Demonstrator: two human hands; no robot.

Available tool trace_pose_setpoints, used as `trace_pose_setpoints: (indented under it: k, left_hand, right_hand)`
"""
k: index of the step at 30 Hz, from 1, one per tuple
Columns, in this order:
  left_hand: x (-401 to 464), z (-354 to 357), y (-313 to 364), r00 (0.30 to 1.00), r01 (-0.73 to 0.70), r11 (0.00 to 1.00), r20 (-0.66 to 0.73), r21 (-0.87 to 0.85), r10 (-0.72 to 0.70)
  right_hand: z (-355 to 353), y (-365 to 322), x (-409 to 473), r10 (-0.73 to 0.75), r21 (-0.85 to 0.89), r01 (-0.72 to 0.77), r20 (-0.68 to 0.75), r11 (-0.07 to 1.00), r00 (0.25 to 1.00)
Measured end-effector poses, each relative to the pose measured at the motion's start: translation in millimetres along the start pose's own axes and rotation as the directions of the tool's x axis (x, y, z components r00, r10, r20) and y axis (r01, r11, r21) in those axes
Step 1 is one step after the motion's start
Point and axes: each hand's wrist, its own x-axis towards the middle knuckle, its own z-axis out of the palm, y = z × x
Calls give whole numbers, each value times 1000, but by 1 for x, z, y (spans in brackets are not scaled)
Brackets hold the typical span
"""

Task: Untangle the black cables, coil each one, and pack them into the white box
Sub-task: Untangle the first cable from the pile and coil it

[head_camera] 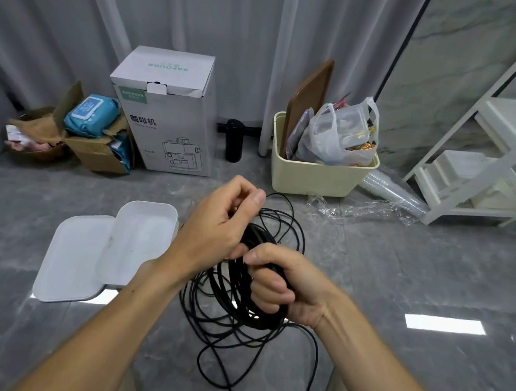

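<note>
A bundle of tangled black cables (236, 318) hangs above the grey floor in the middle of the head view, with loops trailing down toward me. My right hand (285, 285) grips a thick bunch of the loops, fingers curled round it. Just above it, my left hand (224, 223) pinches a thin strand near the top of the bundle. The white box (136, 239) lies open and empty on the floor to the left of my hands, and its white lid (72, 258) lies beside it, partly under the box.
Along the curtain stand a tall white cardboard carton (163, 110), a brown box with blue packs (96, 132), a black bottle (233, 141) and a cream bin (320, 170) holding bags. A white shelf rack (493, 151) is at the right, with clear plastic cups (392, 191) on the floor.
</note>
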Motion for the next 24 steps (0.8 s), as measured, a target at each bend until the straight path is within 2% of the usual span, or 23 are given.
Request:
trace_pose_setpoints:
  k: [2,5,9,12,15,17,22,24]
  left_hand:
    - [-3,5,-3,999,-38,999,28,5,38]
    - [-7,11,-11,988,-155,978,19,137,154]
    - [-7,16,-14,966,-257,954,6,153,259]
    - [-7,12,-14,959,-280,954,-13,108,283]
    - [-11,1,-9,973,-203,978,121,48,196]
    - [-11,-3,-8,976,-130,991,177,20,125]
    - [-3,3,-5,984,93,994,160,-65,-82]
    - [0,5,-5,991,103,994,93,-24,-100]
  right_hand:
    - [-5,-1,4,-46,166,41,24,985,999]
    - [-14,0,5,-94,331,50,116,942,989]
    - [-18,1,3,-123,391,55,152,919,981]
    - [-19,-2,1,-152,413,62,188,909,970]
    - [-20,-6,-2,-194,479,51,254,876,947]
    - [-19,-8,-7,-207,496,60,247,866,947]
    - [-20,-6,-10,-213,480,74,242,874,946]
    - [-18,-6,-7,-199,478,59,248,877,948]
